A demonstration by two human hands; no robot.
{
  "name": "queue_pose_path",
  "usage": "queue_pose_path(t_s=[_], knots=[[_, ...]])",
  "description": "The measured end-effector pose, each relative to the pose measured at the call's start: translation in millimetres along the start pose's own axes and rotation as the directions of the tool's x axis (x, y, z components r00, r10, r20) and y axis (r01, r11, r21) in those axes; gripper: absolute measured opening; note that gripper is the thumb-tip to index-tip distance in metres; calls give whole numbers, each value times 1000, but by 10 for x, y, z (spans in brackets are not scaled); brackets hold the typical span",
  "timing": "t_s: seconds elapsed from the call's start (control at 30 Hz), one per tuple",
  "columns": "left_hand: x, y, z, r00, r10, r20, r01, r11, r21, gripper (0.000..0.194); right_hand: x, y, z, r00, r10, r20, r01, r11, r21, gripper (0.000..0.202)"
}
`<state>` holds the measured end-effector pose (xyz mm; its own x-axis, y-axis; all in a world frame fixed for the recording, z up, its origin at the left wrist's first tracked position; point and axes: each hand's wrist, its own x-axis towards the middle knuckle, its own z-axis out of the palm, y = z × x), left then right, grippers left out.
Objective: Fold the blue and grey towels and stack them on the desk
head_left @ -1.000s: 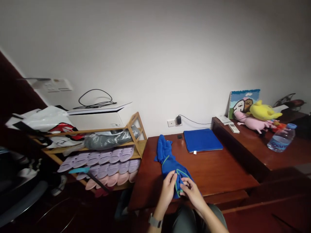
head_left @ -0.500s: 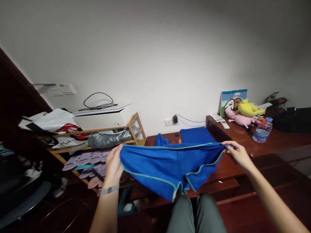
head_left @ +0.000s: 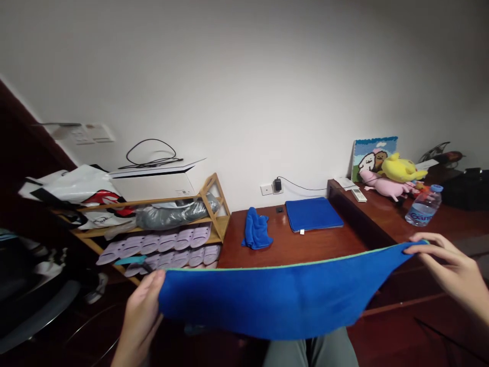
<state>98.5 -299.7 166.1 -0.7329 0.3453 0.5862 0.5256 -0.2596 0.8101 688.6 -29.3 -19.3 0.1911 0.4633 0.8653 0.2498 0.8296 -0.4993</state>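
A blue cloth with a thin green edge is stretched between my two hands, above my knees. My left hand pinches its left corner, thumb on top. At the other end my right hand grips the right corner between thumb and fingers. The lower part of the cloth sags in a curve over the front of the brown table. Beyond it, a crumpled blue cloth lies on the table, and to its right is a flat folded blue cloth with a small white tag.
On the left, a wooden rack holds lilac slippers, a white box and bags. A raised surface at right carries a water bottle, plush toys, a remote and a picture. A charger sits in the wall socket.
My hands have moved apart and closer to me, pulling the cloth wider and tauter. It hung bunched in folds before; now the crumpled and folded cloths behind it show fully.
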Motion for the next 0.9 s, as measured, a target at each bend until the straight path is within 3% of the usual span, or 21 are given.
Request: queue_pose_path(t_s=[0.07, 0.17, 0.3, 0.4, 0.5, 0.63, 0.7, 0.77, 0.9], knots=[[190, -231, 183, 997, 5, 78, -6, 1000, 17, 74, 28, 217, 139, 1000, 19, 20, -19, 1000, 6, 42], [624, -603, 629, 986, 80, 143, -102, 982, 157, 81, 224, 634, 546, 996, 71, 51, -71, 997, 6, 42], [1178, -1087, 1293, 975, 133, 181, -185, 932, 311, 73, 632, 1222, 1405, 979, 165, 117, -160, 986, -55, 34], [1402, -1436, 1689, 971, 115, 210, -199, 875, 440, 54, 735, 1553, 2147, 956, 260, 135, -240, 959, -148, 37], [1498, -1759, 1977, 974, 90, 209, -196, 795, 573, 41, 393, 1705, 2805, 935, 329, 132, -282, 916, -286, 43], [1651, -2069, 2360, 966, 54, 253, -219, 692, 688, 47, -530, 1726, 3370, 889, 324, 324, -178, 896, -407, 49], [1772, -2165, 2604, 955, -21, 295, -211, 650, 730, 54, -919, 1729, 3505, 874, 308, 376, -124, 889, -440, 53], [1901, -2234, 2866, 939, -105, 328, -199, 612, 765, 59, -1145, 1745, 3568, 871, 295, 394, -90, 883, -461, 57], [2162, -2297, 3279, 928, -144, 344, -210, 560, 801, 46, -1219, 1806, 3599, 869, 288, 402, -69, 875, -480, 59]])
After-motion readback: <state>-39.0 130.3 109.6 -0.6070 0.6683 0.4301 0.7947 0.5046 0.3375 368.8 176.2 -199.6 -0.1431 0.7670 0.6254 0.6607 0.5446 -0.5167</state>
